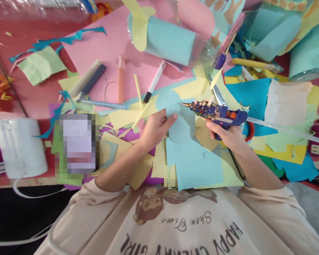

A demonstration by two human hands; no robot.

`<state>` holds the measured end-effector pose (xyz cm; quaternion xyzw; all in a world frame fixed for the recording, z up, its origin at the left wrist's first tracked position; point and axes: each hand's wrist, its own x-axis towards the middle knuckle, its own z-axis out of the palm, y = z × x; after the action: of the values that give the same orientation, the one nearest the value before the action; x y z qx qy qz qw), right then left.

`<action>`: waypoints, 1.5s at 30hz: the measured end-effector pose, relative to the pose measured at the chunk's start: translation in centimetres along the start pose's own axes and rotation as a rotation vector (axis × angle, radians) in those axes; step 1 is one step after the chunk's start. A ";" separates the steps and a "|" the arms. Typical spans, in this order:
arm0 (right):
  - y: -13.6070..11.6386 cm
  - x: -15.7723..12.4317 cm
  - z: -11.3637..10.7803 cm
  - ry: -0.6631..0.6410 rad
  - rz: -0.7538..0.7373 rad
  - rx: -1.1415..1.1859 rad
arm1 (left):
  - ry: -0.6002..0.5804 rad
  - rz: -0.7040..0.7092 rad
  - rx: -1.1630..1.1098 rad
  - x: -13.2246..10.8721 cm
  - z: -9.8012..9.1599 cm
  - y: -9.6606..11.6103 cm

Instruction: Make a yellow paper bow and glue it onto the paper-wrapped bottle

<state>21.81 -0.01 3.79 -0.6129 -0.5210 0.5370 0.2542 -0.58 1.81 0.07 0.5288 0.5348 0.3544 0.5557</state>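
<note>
My right hand (224, 132) is wrapped round the handle of a blue hot glue gun (232, 116). Bits of paper and glue cling to the gun's front, and a clear glue stick (284, 127) sticks out of its back. The metal nozzle points left, close to a light blue paper piece (181, 124). That piece is pinched at its left edge between the thumb and fingers of my left hand (161, 127). Beneath it lies a larger light blue sheet (194, 166). Whether the nozzle touches the paper is hard to tell.
Behind my hands lie a black-and-white marker (154, 82), an orange marker (121, 80) and paper scraps. A plastic bottle wrapped in light blue paper (170, 40) lies farther back. At left are a white device with a cable (21, 148) and a blurred-out rectangular object (78, 145).
</note>
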 end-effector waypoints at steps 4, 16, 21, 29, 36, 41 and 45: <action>0.0 0.0 0.0 0.010 0.017 0.006 | 0.011 0.022 0.030 0.1 -0.1 0.4; 0.3 0.0 0.0 0.042 -0.008 0.062 | 0.053 -0.013 0.084 0.0 -0.1 0.6; 0.6 0.1 -0.1 0.053 0.005 0.086 | 0.060 -0.019 0.095 0.1 -0.2 0.7; 0.6 0.3 -0.2 0.079 0.033 0.098 | 0.069 -0.011 0.068 0.1 -0.3 0.4; 0.7 0.4 -0.2 0.102 0.003 0.153 | 0.109 -0.007 0.070 0.2 -0.4 0.2; 1.0 0.5 -0.2 0.162 0.038 0.127 | 0.106 -0.040 0.065 0.3 -0.5 0.3; 1.4 0.5 -0.4 0.146 0.011 0.157 | 0.102 -0.041 0.058 0.3 -0.4 0.4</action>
<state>22.59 0.07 2.50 -0.6315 -0.4539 0.5316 0.3355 -0.88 2.24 0.45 0.5148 0.5831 0.3537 0.5195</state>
